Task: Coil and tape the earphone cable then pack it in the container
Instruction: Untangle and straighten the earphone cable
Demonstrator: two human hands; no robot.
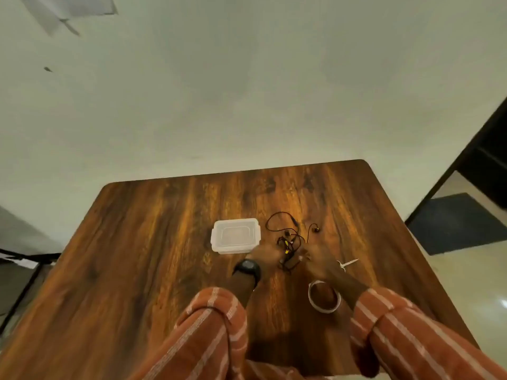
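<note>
The earphone cable (pixel 288 239) lies loose and tangled on the wooden bench (pixel 153 242), just right of the closed clear container (pixel 235 239). Both hands reach its near end: the left hand (pixel 264 256) and the right hand (pixel 319 263) are blurred, so I cannot tell their grip. The coiling step seems only starting. Next the cable must be gathered into loops; the tape roll (pixel 324 296) and small scissors (pixel 348 263) wait near the right hand.

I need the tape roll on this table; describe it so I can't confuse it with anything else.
Start at the wooden table and find the person's right hand near its middle. Just nearer the camera than that hand, beside the striped sleeve, lies the tape roll. It is the only flat whitish ring, unlike the clear container or the tangled earphone cable.
</note>
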